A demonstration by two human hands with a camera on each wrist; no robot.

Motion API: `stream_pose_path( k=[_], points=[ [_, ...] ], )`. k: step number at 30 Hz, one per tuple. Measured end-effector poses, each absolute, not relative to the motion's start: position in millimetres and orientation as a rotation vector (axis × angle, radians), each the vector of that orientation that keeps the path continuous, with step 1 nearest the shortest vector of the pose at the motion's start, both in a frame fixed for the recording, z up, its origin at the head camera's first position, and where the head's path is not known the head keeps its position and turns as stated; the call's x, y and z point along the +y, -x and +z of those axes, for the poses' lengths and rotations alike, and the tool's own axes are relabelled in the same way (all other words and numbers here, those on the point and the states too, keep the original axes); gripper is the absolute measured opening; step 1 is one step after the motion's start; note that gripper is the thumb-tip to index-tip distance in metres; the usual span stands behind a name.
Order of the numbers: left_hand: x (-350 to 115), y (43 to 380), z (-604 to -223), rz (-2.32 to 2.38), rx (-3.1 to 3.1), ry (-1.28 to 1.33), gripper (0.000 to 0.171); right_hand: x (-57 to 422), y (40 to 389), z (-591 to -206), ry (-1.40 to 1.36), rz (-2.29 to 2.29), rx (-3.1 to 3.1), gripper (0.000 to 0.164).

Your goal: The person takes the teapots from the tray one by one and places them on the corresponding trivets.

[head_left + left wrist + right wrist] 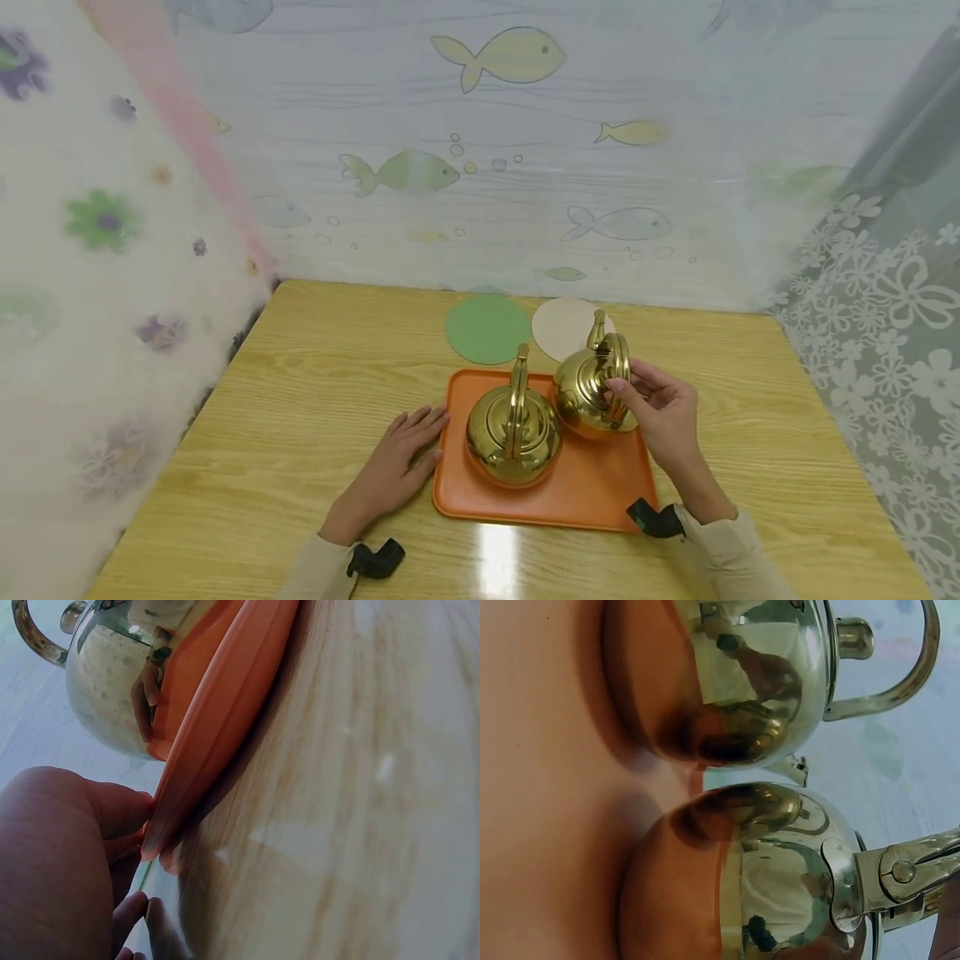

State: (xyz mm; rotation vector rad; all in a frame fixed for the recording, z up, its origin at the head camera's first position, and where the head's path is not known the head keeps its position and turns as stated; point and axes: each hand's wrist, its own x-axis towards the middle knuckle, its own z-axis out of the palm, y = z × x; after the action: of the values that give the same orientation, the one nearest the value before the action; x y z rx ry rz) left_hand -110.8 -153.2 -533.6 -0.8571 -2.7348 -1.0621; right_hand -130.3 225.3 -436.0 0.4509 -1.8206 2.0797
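Two shiny gold teapots are at the orange tray. The left teapot stands upright on it, its spout pointing to the back. At the tray's back right corner is the right teapot; whether its base touches the tray I cannot tell. My right hand grips that teapot's raised handle between thumb and fingers. With fingers extended, my left hand touches the tray's left edge. In the right wrist view the left teapot and right teapot sit close together.
Behind the tray, a green round mat and a beige round mat lie side by side on the wooden table. Part of the beige mat is hidden by the right teapot. Patterned curtains hang around the table's back and sides.
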Motion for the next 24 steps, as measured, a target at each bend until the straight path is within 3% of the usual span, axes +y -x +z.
stream_pose_path(
  k=[24],
  points=[
    [-152.2, 112.2, -533.7, -1.056, -2.733, 0.865, 0.052, 223.7, 148.8, -440.3, -0.497, 2.082, -1.752, 0.032]
  ],
)
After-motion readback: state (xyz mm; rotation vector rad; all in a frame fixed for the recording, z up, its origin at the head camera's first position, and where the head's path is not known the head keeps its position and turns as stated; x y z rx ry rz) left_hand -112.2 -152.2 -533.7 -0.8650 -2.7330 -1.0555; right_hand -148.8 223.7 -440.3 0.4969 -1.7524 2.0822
